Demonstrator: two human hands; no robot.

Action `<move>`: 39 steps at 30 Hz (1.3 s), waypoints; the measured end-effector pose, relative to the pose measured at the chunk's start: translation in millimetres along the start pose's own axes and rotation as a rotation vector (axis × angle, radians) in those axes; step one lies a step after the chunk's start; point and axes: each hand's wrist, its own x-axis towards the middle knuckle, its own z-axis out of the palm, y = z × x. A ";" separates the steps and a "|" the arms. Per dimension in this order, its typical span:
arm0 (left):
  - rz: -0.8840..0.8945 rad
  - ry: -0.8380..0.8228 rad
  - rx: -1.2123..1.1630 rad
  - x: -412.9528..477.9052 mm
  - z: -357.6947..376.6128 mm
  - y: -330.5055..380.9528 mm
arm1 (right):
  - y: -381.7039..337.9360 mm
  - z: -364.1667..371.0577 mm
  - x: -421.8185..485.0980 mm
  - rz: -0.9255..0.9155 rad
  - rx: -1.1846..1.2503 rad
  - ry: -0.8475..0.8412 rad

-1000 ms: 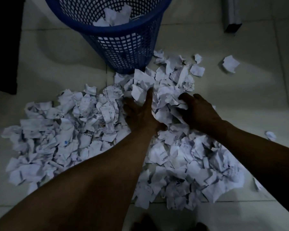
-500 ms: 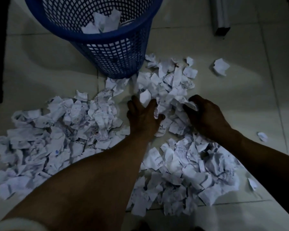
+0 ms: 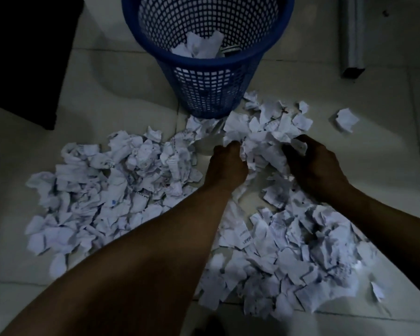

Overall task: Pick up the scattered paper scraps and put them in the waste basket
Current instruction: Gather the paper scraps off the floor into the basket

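Torn white paper scraps cover the pale tiled floor in a wide heap on the left (image 3: 112,190) and another at the lower right (image 3: 301,258). A blue mesh waste basket (image 3: 209,90) stands at the top centre with a few scraps inside (image 3: 199,48). Just in front of the basket, my left hand (image 3: 226,166) and my right hand (image 3: 313,163) press from both sides on a bundle of scraps (image 3: 262,144), fingers curled into it. The bundle looks slightly raised off the floor.
A dark piece of furniture (image 3: 27,57) fills the upper left corner. A grey metal leg (image 3: 353,37) stands at the upper right. A single crumpled scrap (image 3: 346,120) lies apart to the right of the basket, and a small one (image 3: 376,291) at the lower right.
Both hands have closed inward on the scraps between them and gathered them into a bundle. The view has tilted up, showing more of the basket's inside.
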 end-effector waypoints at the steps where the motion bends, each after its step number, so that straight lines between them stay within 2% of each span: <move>1: -0.009 0.009 -0.034 -2.1 -6.0 1.9 | -5.8 -1.5 0.8 -0.020 0.015 0.015; 7: -0.078 0.076 -0.188 -26.0 -43.7 0.2 | -48.7 -4.7 5.3 -0.036 0.092 0.016; 17: -0.143 0.226 -0.297 -50.1 -96.7 -5.4 | -118.9 -16.6 -3.1 -0.333 0.052 0.036; 22: -0.086 0.162 -0.247 -52.5 -120.6 -2.8 | -151.9 -28.0 4.7 -0.401 0.101 0.077; 26: -0.071 0.043 -0.249 -48.3 -144.2 4.8 | -186.3 -37.7 28.2 -0.384 0.301 0.113; 30: -0.082 0.015 -0.270 -48.8 -157.9 7.1 | -222.7 -38.4 54.5 -0.327 0.520 0.133; 35: -0.084 -0.014 -0.285 -52.0 -164.4 8.0 | -238.0 -30.2 89.9 -0.213 0.605 0.226; 39: -0.063 -0.036 -0.333 -52.3 -172.7 13.9 | -235.9 -19.1 111.0 -0.181 0.539 0.321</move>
